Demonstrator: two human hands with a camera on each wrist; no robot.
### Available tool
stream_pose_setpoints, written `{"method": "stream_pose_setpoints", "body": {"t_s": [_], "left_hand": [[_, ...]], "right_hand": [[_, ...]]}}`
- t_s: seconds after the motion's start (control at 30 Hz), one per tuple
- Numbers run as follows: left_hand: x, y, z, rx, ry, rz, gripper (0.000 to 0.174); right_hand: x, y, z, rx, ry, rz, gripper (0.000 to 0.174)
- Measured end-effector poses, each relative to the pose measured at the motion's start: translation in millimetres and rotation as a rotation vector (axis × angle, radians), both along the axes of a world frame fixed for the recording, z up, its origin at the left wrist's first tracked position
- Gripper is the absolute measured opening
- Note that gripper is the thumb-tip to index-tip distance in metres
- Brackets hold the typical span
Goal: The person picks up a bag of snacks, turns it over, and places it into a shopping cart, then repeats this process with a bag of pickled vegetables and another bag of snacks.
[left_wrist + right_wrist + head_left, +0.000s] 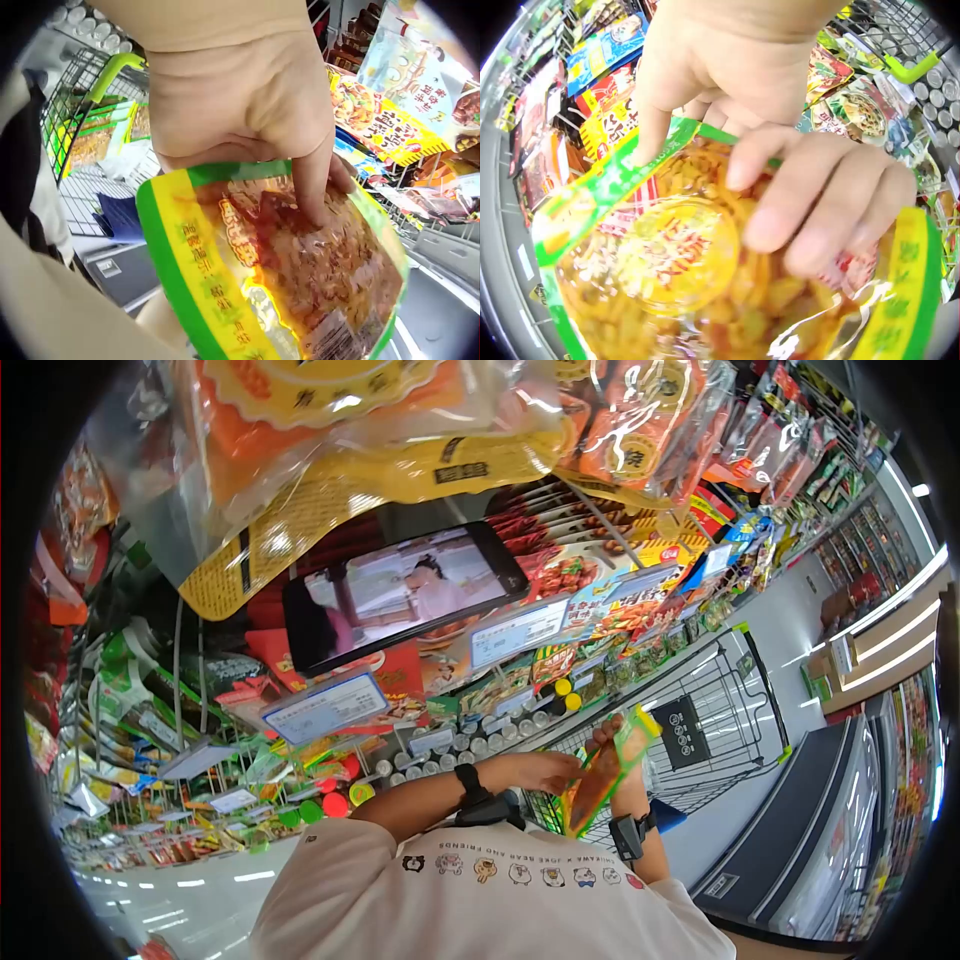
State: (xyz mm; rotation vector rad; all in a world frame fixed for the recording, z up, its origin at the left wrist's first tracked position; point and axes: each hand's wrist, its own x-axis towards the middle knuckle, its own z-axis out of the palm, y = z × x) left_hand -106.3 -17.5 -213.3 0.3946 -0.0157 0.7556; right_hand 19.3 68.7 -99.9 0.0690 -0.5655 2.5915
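Observation:
Both hands hold a green-and-yellow edged clear food packet (598,780) before the chest. From the left, the left hand (543,771) reaches to its lower part. The right hand (606,734) is at its upper end. In the left wrist view, the left hand (247,112) has its thumb on the barcode side of the packet (300,247), other fingers mostly hidden behind. Seen from the right wrist, the right hand (727,67) pinches the green edge, its thumb on the labelled face of the packet (682,255); the left hand's fingers (817,199) lie across that face.
A wire shopping cart (735,710) stands beyond the hands, with similar packets (94,142) inside. Shelves of hanging bags (630,430) and price tags (520,632) run along the left and top. A phone (405,595) showing a video is before them. A dark cabinet (780,810) stands right.

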Motion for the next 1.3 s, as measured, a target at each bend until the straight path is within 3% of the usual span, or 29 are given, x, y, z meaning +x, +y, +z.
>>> {"method": "stream_pose_setpoints", "body": {"t_s": [0.03, 0.1, 0.17, 0.23, 0.27, 0.3, 0.37, 0.4, 0.5, 0.53, 0.63, 0.67, 0.73, 0.8, 0.9, 0.97, 1.0, 1.1, 1.23, 1.3], "left_hand": [[-1.8, -2.8, -5.8, 0.074, 0.160, 0.043, 0.027], [-20.4, -24.6, -9.9, 0.150, 1.060, 0.411, 0.032], [-44.6, -53.6, -37.1, 0.093, 0.957, 0.533, 0.036], [-62.5, -92.9, -44.1, 0.182, 1.005, 0.671, 0.040], [-73.2, -112.6, -44.9, 0.298, 1.110, 0.742, 0.042], [-83.3, -132.6, -36.0, 0.413, 1.219, 0.807, 0.044], [-94.6, -171.9, 6.5, 0.263, 1.194, 0.732, 0.037], [-99.2, -181.4, -30.8, 0.616, 1.514, 0.764, 0.034], [-96.1, -220.2, -27.0, -0.687, 0.873, 0.645, 0.032], [-93.3, -249.0, -40.5, -0.096, 1.354, 0.862, 0.030], [-101.9, -293.9, -64.6, 0.011, 1.774, 0.881, 0.028], [-106.1, -310.3, -77.4, 0.092, 2.019, 0.808, 0.027], [-108.4, -359.5, -130.6, -0.089, 1.868, 1.015, 0.025], [-107.6, -382.9, -118.7, -1.032, 0.868, 1.212, 0.024], [-129.8, -419.4, -102.0, -1.278, 1.020, 1.075, 0.032], [-145.5, -441.7, -97.6, -1.357, 0.949, 1.165, 0.030], [-152.9, -448.0, -92.4, -1.395, 0.912, 1.206, 0.029], [-176.9, -457.0, -79.4, -1.443, 0.966, 1.359, 0.023], [-197.9, -456.6, -65.3, -1.292, 1.123, 1.374, 0.029], [-206.7, -457.9, -57.1, -1.173, 1.107, 1.288, 0.032]], "right_hand": [[3.2, -0.4, -3.4, 0.065, -0.160, -0.067, 0.021], [2.8, -1.7, -6.0, 0.211, -0.473, -0.185, 0.024], [-16.6, -16.4, 5.8, 0.384, -0.683, -0.168, 0.022], [-27.9, -24.5, -9.8, 0.682, -0.818, -0.033, 0.021], [-35.1, -27.2, -19.0, 0.946, -0.859, 0.074, 0.018], [-51.5, -43.5, -8.9, 1.144, -0.848, 0.130, 0.014], [-71.0, -65.9, -32.8, 1.569, -0.854, 0.190, 0.013], [-81.1, -80.3, -37.6, 1.595, -0.843, 0.247, 0.013], [-109.1, -123.0, -64.1, 1.657, -0.761, 0.344, 0.017], [-115.7, -134.6, -94.4, 1.658, -0.713, 0.335, 0.018], [-142.9, -173.2, -122.2, 1.650, -0.635, 0.322, 0.024], [-153.5, -183.0, -137.6, 1.671, -0.632, 0.327, 0.025], [-172.9, -205.7, -154.7, 1.652, -0.697, 0.394, 0.026], [-192.2, -227.0, -167.5, 1.697, -0.669, 0.349, 0.026], [-223.1, -249.1, -183.2, 1.871, -0.741, 0.330, 0.027], [-244.1, -261.6, -199.2, 1.900, -0.817, 0.342, 0.028], [-251.2, -267.3, -197.1, 1.809, -0.693, 0.251, 0.029], [-272.6, -284.0, -193.5, 1.794, -0.614, 0.246, 0.029], [-293.2, -298.3, -221.6, 1.803, -0.555, 0.250, 0.029], [-298.5, -305.0, -228.4, 1.725, -0.544, 0.287, 0.030]]}}
